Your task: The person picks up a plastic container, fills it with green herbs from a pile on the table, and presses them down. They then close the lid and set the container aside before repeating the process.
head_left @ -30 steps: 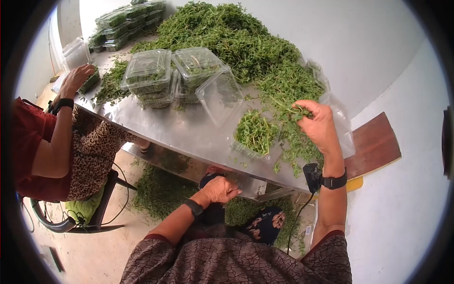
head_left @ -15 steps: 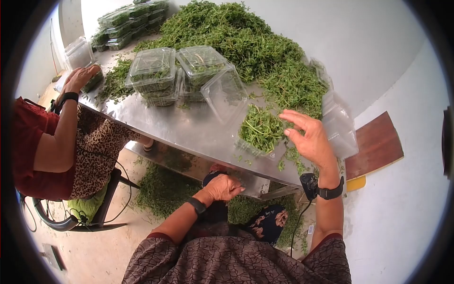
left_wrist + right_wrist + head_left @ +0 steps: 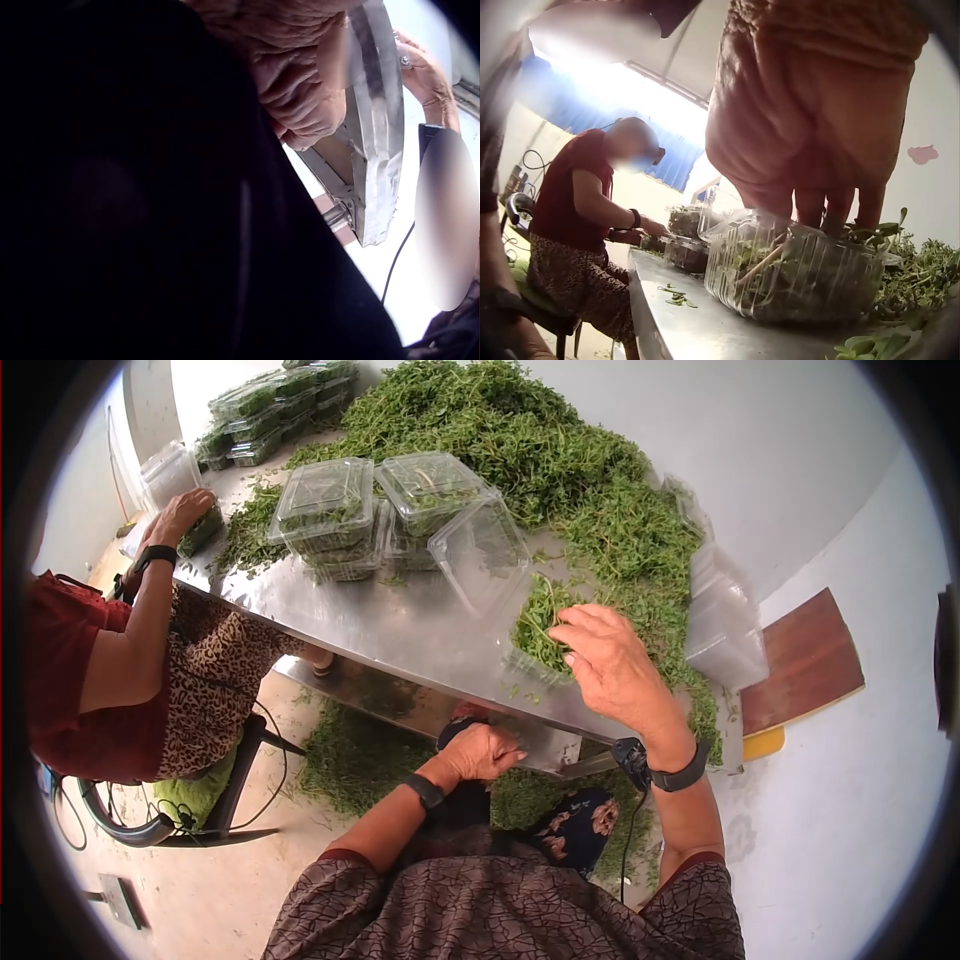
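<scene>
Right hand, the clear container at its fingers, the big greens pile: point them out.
Right hand [image 3: 622, 666]: head view, back of hand.
Clear container [image 3: 799, 277]: right wrist view, side wall.
Greens pile [image 3: 510, 450]: head view, leafy middle.

Head view looks down; close wrist views share the table

Seated person: dark red top, leopard-print trousers; positioned at the left of the counter.
Chair: black; supports the seated person.
Cloth: green; located at the chair seat.
Board: reddish-brown; beside the counter's right end.
Yellow object: just below the board, partly hidden.
Wall: white.
Floor: pale.
Panel: blue; behind the seated person.
</scene>
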Available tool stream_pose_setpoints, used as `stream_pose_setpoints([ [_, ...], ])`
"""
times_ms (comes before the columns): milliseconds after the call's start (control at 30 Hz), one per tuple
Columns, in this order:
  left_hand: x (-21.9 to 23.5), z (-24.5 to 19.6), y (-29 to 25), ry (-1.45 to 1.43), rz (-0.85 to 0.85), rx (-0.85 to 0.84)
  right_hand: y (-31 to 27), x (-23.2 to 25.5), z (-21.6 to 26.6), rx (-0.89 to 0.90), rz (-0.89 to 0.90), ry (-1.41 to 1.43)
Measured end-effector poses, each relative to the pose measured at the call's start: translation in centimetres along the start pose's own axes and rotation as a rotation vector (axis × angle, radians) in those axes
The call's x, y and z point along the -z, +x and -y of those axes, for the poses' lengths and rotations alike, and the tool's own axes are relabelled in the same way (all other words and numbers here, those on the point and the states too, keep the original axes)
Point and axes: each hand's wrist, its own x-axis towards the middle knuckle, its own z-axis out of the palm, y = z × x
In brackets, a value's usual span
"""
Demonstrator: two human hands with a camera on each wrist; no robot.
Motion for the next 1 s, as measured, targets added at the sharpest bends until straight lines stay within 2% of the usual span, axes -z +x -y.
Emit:
stream_pose_setpoints([
  [100,0.0,-0.1,0.0,-0.009,-0.008,-0.003,-0.2,-0.2,-0.8,0.057,0.057,0.032],
  [333,0.4,-0.5,0.0,-0.027,-0.007,0.015,0.0,0.5,-1.7,0.067,0.104,0.105],
  [400,0.2,-0.2,-0.1,-0.020,-0.016,0.004,0.0,0.9,-1.5,-0.022,-0.032,0.214],
  [467,0.2,-0.3,-0.4,-0.011,-0.019,-0.016,-0.1,1.3,-1.7,-0.041,-0.070,0.188],
  [567,1.6,-1.1,-0.7,-0.108,-0.105,-0.106,-0.6,2.1,-2.4,-0.077,-0.101,0.149],
  [633,4.4,-3.8,-0.8,0.009,-0.188,-0.359,-1.2,2.0,-2.9,-0.104,-0.085,0.147],
  [667,5.8,-5.1,-0.6,0.007,-0.182,-0.358,-1.4,1.8,-3.0,-0.128,-0.091,0.163],
  [733,8.6,-7.4,0.4,0.175,-0.432,-0.501,-1.6,1.6,-3.0,-0.148,-0.099,0.182],
  [767,9.7,-8.2,1.0,0.180,-0.429,-0.504,-1.6,1.4,-2.8,-0.142,-0.096,0.173],
  [833,11.3,-9.5,2.2,0.359,-0.546,-0.420,-1.6,1.2,-2.6,-0.138,-0.097,0.162],
  [867,11.8,-10.0,2.9,0.361,-0.544,-0.424,-1.6,1.0,-2.6,-0.138,-0.108,0.159],
  [933,12.4,-10.7,4.4,0.428,-0.546,-0.311,-1.7,0.8,-2.7,-0.136,-0.120,0.154],
  [1000,12.5,-10.9,5.5,0.449,-0.519,-0.264,-1.8,0.8,-2.8,-0.123,-0.125,0.152],
])
